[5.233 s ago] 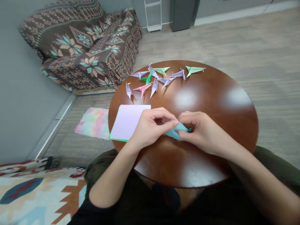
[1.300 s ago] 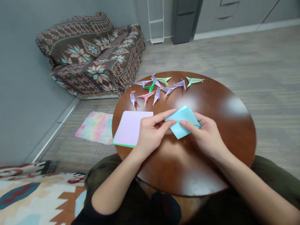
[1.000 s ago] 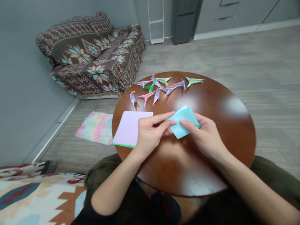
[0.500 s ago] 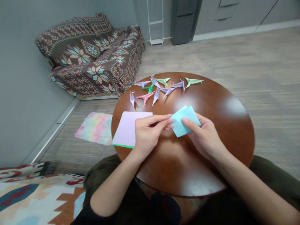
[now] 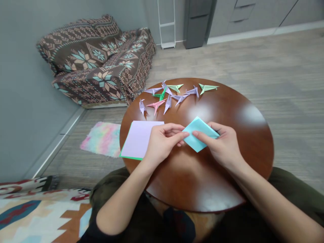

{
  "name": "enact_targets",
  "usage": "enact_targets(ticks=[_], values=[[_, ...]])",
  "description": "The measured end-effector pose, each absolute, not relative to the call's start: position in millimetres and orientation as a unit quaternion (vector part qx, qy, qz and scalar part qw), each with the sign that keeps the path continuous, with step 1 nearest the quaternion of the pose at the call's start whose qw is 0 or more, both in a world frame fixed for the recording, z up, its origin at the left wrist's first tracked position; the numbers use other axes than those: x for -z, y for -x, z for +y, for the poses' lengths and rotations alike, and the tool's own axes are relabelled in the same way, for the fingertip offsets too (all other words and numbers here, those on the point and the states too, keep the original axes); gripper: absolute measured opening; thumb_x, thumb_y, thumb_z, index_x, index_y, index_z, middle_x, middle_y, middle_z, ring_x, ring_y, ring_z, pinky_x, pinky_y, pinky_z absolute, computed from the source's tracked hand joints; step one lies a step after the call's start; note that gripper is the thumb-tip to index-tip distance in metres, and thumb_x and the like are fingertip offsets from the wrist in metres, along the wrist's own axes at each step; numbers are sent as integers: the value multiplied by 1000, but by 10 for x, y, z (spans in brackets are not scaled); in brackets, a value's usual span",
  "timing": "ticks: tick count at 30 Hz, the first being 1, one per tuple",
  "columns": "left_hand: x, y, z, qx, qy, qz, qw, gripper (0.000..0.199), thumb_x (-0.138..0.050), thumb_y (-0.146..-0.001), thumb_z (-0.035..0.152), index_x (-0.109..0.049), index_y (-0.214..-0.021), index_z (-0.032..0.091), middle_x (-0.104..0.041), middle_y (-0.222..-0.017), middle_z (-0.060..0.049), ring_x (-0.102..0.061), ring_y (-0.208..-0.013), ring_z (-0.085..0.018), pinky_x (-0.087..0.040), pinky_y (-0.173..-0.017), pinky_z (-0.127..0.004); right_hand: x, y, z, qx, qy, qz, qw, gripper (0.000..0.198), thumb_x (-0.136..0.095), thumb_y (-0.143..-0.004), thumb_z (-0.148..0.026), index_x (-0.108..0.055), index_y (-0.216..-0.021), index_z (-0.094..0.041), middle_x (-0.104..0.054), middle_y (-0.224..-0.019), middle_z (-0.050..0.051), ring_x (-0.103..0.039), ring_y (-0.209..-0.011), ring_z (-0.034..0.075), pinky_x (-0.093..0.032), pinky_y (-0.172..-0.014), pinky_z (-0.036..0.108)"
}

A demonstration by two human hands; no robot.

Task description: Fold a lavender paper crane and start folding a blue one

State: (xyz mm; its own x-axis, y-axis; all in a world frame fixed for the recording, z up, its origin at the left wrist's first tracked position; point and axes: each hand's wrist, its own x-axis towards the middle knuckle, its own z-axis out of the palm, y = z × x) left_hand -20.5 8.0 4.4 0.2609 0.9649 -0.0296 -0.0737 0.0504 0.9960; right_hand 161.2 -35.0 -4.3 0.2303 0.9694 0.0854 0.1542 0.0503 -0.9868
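A light blue sheet of folded origami paper point(image 5: 197, 142) is held between my hands above the table, its corners turned to make a diamond. My left hand point(image 5: 167, 136) pinches its left corner between thumb and fingers. On the other side my right hand point(image 5: 220, 140) grips the right part, thumb on top and fingers behind, mostly hidden. Left of my left hand lies a stack of square paper point(image 5: 135, 136), lilac on top with a green edge showing below. Beyond the hands sit several folded paper cranes, among them a pink crane point(image 5: 156, 105) and a green crane point(image 5: 161, 96).
The round brown wooden table point(image 5: 202, 189) stands before my knees. Behind it on the left is a sofa point(image 5: 101, 64) under a patterned cover. A fluffy pastel rug point(image 5: 101, 139) lies on the floor, and a patterned cloth point(image 5: 37, 216) covers a surface at lower left.
The light blue paper has turned from a tilted square into a diamond pose. My left fingers have shifted onto its left corner, with the thumb now on top.
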Motion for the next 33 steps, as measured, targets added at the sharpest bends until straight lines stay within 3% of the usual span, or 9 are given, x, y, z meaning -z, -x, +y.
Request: enact_targets(ticks=[3,6,8,13,17,25,33], values=[[-16,210,73,-447,-552,421,564,21,-94,-70,27,-83,-82,14,-71,-56,0,-62,-48,-9,-51,-49,-19,56,-1604,-351,-364,573,-500,537,34,-87,-78,-35,-62,-62,-19,-49,-58,-5,-42,-55,10,-34,-52,25],[-5,219,55,-462,-594,418,509,11,-87,-79,25,-85,-85,16,-71,-60,0,-60,-49,-8,-48,-49,-18,90,-1610,-323,-342,533,-488,600,21,-88,-78,-30,-70,-84,-21,-65,-71,-4,-57,-63,13,-45,-57,24],[-2,226,50,-465,-619,409,482,9,-84,-83,24,-86,-88,17,-72,-65,0,-60,-50,-8,-49,-50,-18,114,-1620,-302,-317,498,-480,648,25,-89,-78,-25,-70,-93,-23,-71,-81,-3,-65,-70,14,-50,-61,24],[1,240,59,-463,-672,384,433,11,-79,-89,21,-87,-95,19,-73,-71,-1,-61,-53,-7,-50,-54,-19,118,-1637,-297,-293,508,-507,631,13,-86,-83,-28,-75,-80,-22,-74,-75,0,-65,-65,14,-54,-61,26],[-9,253,65,-455,-697,368,414,12,-77,-91,21,-87,-97,20,-75,-74,-1,-61,-54,-7,-50,-56,-19,87,-1628,-306,-308,497,-500,638,12,-86,-84,-28,-78,-77,-22,-78,-80,2,-69,-72,17,-57,-67,28],[-32,237,33,-459,-686,373,423,13,-78,-90,22,-86,-99,17,-70,-69,0,-61,-54,-7,-50,-55,-19,82,-1610,-321,-249,506,-521,640,22,-83,-87,-24,-69,-70,-21,-66,-68,-1,-57,-63,13,-46,-58,26],[-55,219,-15,-465,-704,364,394,10,-77,-91,21,-85,-95,16,-69,-69,-1,-60,-55,-8,-48,-55,-21,87,-1557,-333,-250,509,-471,676,28,-88,-80,-28,-61,-73,-23,-67,-71,-1,-60,-63,14,-48,-56,26]])
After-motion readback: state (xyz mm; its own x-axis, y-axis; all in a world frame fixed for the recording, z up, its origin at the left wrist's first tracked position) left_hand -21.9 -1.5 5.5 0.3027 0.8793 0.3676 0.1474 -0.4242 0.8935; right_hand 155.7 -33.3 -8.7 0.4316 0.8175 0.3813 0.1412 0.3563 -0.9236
